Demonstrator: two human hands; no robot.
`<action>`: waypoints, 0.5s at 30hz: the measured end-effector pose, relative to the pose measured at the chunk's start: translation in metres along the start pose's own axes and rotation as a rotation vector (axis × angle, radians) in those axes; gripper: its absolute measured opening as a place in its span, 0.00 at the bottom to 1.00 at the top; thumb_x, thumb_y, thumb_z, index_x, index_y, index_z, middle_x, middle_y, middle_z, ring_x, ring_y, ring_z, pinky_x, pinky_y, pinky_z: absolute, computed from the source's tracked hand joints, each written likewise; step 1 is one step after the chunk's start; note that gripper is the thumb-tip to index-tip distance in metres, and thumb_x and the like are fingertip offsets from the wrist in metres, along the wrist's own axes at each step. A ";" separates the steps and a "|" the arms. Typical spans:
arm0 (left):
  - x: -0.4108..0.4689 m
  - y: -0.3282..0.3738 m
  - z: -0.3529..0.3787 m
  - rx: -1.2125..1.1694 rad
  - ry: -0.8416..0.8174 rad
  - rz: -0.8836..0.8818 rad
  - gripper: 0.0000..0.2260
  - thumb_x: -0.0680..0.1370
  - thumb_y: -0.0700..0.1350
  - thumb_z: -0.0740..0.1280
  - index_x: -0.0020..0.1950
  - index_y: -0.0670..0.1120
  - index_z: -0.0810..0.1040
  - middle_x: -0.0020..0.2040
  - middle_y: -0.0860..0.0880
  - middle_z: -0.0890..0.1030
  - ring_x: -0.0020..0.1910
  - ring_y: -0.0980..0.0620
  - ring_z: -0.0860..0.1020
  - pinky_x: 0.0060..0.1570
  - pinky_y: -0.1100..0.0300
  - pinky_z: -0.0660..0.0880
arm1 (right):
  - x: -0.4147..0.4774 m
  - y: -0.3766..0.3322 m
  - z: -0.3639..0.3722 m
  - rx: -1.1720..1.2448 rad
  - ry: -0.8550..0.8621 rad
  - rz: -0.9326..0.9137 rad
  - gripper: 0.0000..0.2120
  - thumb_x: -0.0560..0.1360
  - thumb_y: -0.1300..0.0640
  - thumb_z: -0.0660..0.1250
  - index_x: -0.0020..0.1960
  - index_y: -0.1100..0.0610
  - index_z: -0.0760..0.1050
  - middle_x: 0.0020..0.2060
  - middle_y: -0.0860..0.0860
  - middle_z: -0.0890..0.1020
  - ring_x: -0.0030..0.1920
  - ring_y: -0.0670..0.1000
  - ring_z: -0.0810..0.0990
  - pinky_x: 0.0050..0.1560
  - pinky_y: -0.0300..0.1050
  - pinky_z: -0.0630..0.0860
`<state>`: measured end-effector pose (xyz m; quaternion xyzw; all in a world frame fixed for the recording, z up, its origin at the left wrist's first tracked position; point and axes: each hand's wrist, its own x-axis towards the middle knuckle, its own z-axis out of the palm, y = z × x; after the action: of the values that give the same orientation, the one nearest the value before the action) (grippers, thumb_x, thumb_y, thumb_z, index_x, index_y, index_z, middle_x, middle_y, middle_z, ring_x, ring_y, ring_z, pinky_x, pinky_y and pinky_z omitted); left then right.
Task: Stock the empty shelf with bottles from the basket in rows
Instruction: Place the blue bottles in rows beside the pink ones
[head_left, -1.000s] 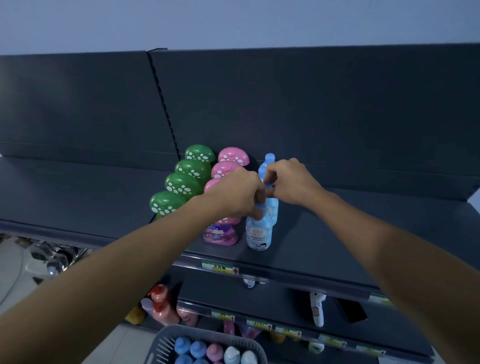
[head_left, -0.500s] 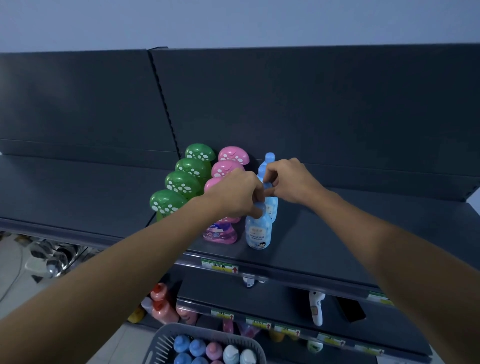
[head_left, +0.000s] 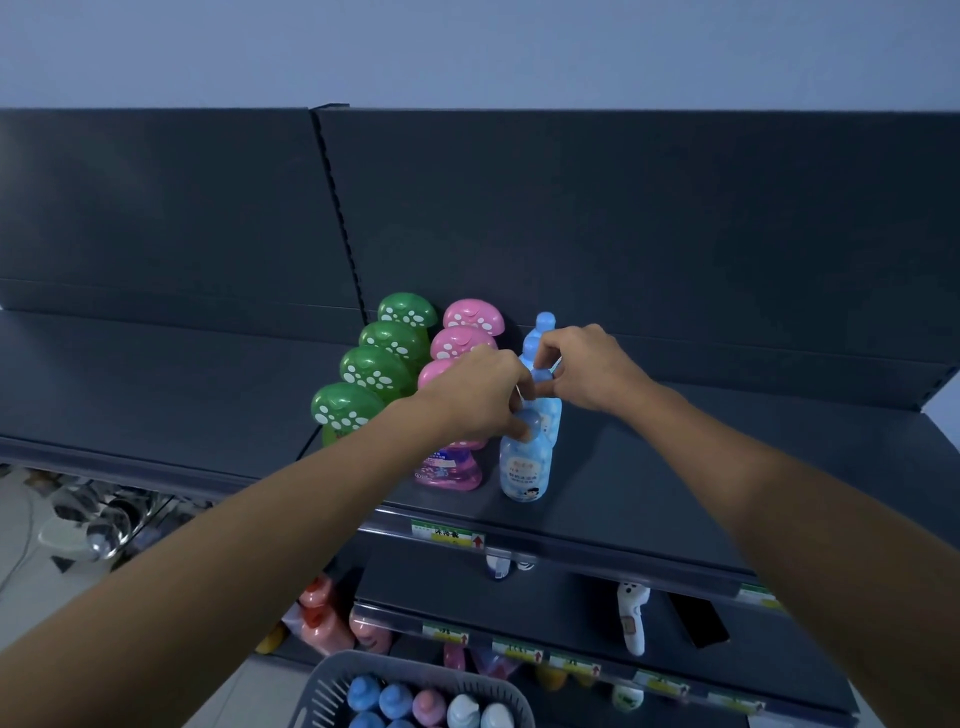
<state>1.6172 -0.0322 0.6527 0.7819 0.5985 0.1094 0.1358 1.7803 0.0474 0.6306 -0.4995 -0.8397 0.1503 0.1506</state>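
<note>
Almost nothing has moved since a second ago: both your hands stay on the blue row, and only the view has shifted slightly. The fingers (head_left: 515, 427) of your left hand (head_left: 478, 395) are curled round the round cap of the front blue bottle (head_left: 524, 467). Your right hand (head_left: 592, 369) pinches the cap of the blue bottle behind it (head_left: 554, 415). Both bottles stand upright on the shelf (head_left: 675, 467), touching each other, just beside the pink bottles (head_left: 462, 343) and the green bottles (head_left: 374, 369).

I judge that you are aligning the third row. Next, release gently and reach down to the basket (head_left: 332, 691), where more bottles (head_left: 395, 699) wait. The blue ones are slim, smooth plastic with ball-shaped caps, so they may tip easily. The mushroom caps are glossy and wide.
</note>
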 end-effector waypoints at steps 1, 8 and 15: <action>-0.001 -0.001 -0.002 0.000 -0.004 0.002 0.18 0.70 0.46 0.80 0.57 0.43 0.84 0.47 0.49 0.86 0.49 0.51 0.83 0.54 0.51 0.80 | -0.001 -0.002 -0.001 -0.018 0.003 0.002 0.10 0.70 0.51 0.77 0.47 0.49 0.79 0.49 0.46 0.82 0.49 0.51 0.82 0.50 0.50 0.80; -0.020 -0.016 -0.027 0.032 0.107 0.038 0.14 0.72 0.41 0.75 0.58 0.44 0.84 0.47 0.50 0.86 0.49 0.51 0.83 0.55 0.54 0.80 | -0.019 -0.029 -0.014 -0.097 0.072 0.044 0.09 0.70 0.52 0.73 0.50 0.48 0.79 0.49 0.45 0.82 0.49 0.51 0.81 0.51 0.51 0.80; -0.063 -0.040 -0.050 0.048 0.151 0.080 0.09 0.73 0.40 0.71 0.52 0.45 0.86 0.46 0.48 0.86 0.49 0.48 0.83 0.52 0.54 0.80 | -0.046 -0.089 -0.019 -0.146 0.194 0.064 0.06 0.72 0.54 0.69 0.48 0.48 0.78 0.48 0.44 0.83 0.47 0.50 0.81 0.44 0.45 0.76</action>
<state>1.5481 -0.0790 0.6852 0.7977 0.5779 0.1588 0.0671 1.7383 -0.0320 0.6789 -0.5480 -0.8136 0.0444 0.1892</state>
